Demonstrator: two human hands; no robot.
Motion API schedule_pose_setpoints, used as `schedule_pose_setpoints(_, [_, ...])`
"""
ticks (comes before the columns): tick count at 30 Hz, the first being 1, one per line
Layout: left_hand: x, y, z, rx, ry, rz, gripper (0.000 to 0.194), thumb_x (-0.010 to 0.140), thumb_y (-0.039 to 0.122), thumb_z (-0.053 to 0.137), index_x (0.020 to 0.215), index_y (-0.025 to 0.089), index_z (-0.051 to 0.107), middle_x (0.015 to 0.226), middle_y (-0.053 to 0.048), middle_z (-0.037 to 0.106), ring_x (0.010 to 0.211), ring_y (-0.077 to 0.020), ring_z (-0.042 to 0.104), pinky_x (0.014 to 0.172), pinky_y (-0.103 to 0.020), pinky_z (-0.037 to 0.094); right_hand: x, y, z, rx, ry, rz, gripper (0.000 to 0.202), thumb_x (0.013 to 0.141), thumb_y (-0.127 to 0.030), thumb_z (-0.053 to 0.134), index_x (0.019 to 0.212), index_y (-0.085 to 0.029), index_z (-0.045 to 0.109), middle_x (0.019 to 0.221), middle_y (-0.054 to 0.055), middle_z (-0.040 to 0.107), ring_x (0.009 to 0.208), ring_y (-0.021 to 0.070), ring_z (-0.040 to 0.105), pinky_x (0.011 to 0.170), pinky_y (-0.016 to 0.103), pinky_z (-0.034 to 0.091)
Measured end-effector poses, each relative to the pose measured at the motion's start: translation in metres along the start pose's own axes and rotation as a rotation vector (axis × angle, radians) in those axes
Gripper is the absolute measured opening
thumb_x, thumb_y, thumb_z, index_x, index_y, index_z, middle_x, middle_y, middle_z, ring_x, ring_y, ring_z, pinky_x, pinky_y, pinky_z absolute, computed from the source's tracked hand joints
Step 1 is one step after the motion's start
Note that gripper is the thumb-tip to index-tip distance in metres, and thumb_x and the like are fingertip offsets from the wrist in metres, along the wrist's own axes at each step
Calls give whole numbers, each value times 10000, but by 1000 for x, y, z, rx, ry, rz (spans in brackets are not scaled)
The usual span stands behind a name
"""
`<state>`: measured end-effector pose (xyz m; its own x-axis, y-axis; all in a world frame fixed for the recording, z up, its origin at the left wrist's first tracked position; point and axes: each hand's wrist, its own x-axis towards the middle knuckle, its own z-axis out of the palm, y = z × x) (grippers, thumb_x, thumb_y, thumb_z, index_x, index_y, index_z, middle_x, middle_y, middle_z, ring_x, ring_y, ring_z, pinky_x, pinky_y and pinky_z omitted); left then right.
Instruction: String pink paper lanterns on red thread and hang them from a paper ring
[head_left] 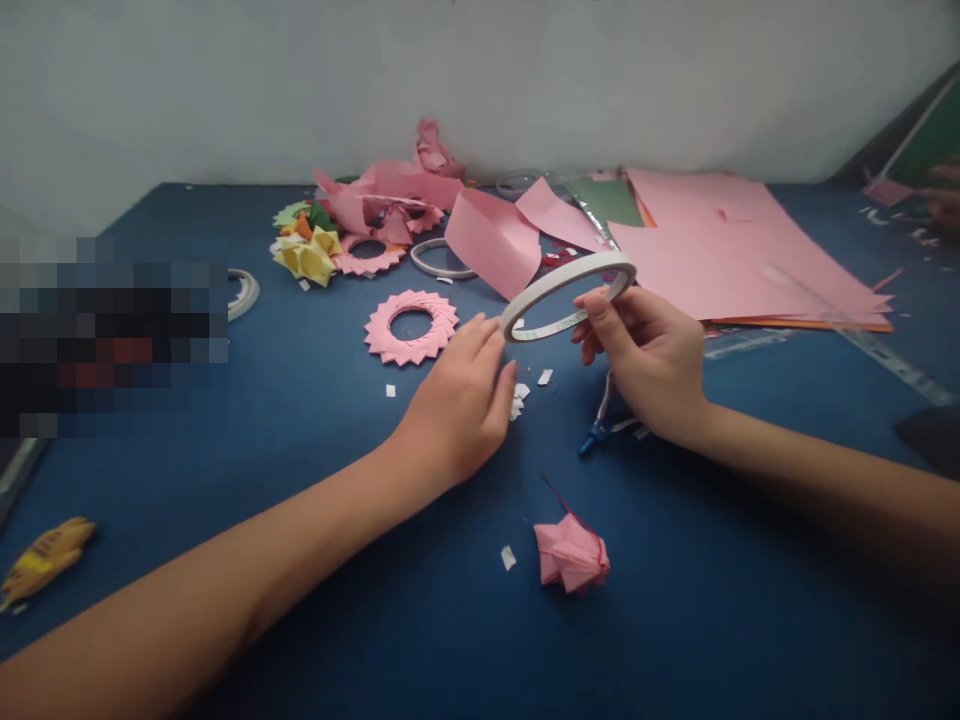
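My right hand (652, 355) pinches a narrow roll of white double-sided tape (559, 290) by its near right side, thumb in front, holding it tilted above the table. My left hand (469, 395) is at the roll's left edge, fingers stretched out and thumb apart; whether the fingertips touch the tape I cannot tell. A pink folded-paper ring (379, 345) lies just left of that hand. Small white paper scraps (519, 400) lie between the hands. Below my right hand is a blue-headed compass-like tool (596, 435), partly hidden. Nearer me sits a pink folded-paper piece (571, 553) with dark red thread.
Pink paper sheets (712, 250) are stacked at the back right, beside a clear ruler (885, 360). Crumpled pink paper (375, 195) and yellow folded pieces (307, 258) lie at the back left. Another tape roll (244, 295) is at left, above a brown-yellow object (46, 560).
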<state>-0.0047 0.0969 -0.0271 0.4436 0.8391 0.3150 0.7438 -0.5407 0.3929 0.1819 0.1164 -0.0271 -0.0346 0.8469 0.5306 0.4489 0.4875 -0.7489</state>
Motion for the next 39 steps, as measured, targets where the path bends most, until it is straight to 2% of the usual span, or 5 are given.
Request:
schedule_pose_setpoints(9, [-43, 36, -55, -337, 211, -228, 268, 943, 243, 321, 1098, 164, 524, 1113, -78, 576, 1071, -210, 529, 950, -360, 411, -10, -20, -7, -148, -154, -367, 82, 877, -181, 553, 860, -191, 632, 687, 6, 677, 558, 106, 591, 553, 235, 472])
schedule_pose_setpoints(15, [-45, 45, -60, -865, -418, -201, 368, 957, 441, 309, 995, 185, 570, 788, -31, 631, 745, -176, 587, 698, -302, 465, -16, -41, -16, -267, -303, -810, 173, 898, -131, 518, 1030, -56, 602, 723, 79, 694, 614, 132, 626, 546, 267, 465])
schedule_pose_setpoints(19, [-47, 47, -58, -1057, -589, -172, 409, 961, 462, 294, 862, 171, 563, 691, -13, 593, 690, -148, 578, 686, -266, 473, -16, -43, -17, -310, -300, -844, 206, 899, -101, 502, 1081, -41, 576, 732, 78, 692, 622, 128, 633, 545, 264, 472])
schedule_pose_setpoints(25, [-48, 45, -48, -773, -403, 14, 253, 938, 168, 358, 743, 178, 518, 628, 22, 527, 566, -95, 482, 551, -208, 400, -22, -38, -13, -216, -282, -798, 247, 863, -74, 505, 1101, -33, 558, 803, 95, 687, 679, 133, 621, 570, 268, 505])
schedule_pose_setpoints(39, [-44, 9, -17, -178, 12, 220, 280, 933, 217, 329, 695, 182, 475, 569, -9, 506, 506, -153, 433, 502, -292, 339, -26, -51, -12, -223, -212, -965, 329, 828, -108, 520, 1142, -12, 540, 785, 83, 648, 668, 162, 574, 533, 304, 475])
